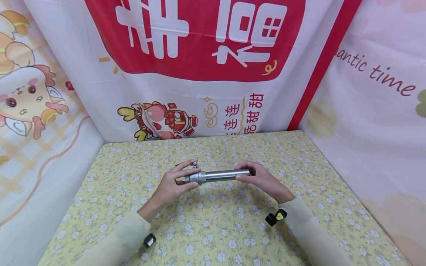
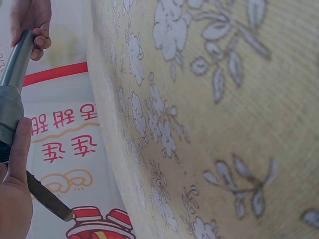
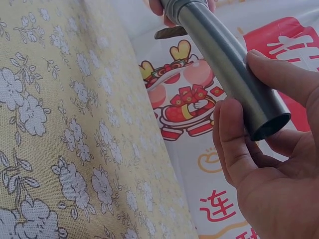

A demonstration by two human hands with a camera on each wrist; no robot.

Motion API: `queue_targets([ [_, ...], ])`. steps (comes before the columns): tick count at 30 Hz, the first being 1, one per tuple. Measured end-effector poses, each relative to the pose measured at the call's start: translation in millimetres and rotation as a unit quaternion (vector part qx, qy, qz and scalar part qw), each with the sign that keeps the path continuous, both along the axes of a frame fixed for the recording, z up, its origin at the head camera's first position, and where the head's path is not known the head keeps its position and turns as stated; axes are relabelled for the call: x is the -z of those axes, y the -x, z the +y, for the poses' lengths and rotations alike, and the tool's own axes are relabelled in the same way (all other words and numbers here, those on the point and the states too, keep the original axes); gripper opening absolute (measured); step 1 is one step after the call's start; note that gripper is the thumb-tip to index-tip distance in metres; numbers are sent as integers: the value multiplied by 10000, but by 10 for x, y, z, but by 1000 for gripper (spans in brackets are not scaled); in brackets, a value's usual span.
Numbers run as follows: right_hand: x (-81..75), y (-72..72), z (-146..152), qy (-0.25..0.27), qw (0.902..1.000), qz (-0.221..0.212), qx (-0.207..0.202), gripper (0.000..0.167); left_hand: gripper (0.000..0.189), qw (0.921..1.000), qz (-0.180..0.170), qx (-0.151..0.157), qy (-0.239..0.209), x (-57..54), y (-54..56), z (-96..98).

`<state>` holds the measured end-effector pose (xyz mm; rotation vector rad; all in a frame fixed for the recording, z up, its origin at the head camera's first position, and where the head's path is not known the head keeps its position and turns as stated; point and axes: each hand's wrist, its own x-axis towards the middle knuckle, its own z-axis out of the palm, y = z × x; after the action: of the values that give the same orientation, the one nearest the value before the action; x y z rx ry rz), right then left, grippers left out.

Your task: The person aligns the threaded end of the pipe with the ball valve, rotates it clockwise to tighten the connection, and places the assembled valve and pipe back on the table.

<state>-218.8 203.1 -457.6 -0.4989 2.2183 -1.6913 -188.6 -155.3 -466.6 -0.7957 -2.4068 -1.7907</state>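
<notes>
A smooth steel pipe is joined to a metal valve at its left end, and the two lie level in front of the person. My left hand grips the valve between thumb and fingers. A dark lever sticks out from the valve side in the left wrist view. At the pipe's other end, my right hand pinches the tube with thumb and fingertips. The pipe's hollow open end faces the camera in the right wrist view. Part of the valve is hidden by the left fingers.
A yellow table cover with white flowers lies under both hands. Printed cloth hangs behind the table, and further cloths hang at both sides. Small black devices sit at the wrists.
</notes>
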Motion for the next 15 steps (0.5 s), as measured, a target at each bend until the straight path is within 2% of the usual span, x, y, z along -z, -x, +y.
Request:
queue_targets([
  [15, -9, -11, -10, -23, 9997, -15, 230, 32, 48, 10000, 34, 47, -2, -19, -9, 4],
])
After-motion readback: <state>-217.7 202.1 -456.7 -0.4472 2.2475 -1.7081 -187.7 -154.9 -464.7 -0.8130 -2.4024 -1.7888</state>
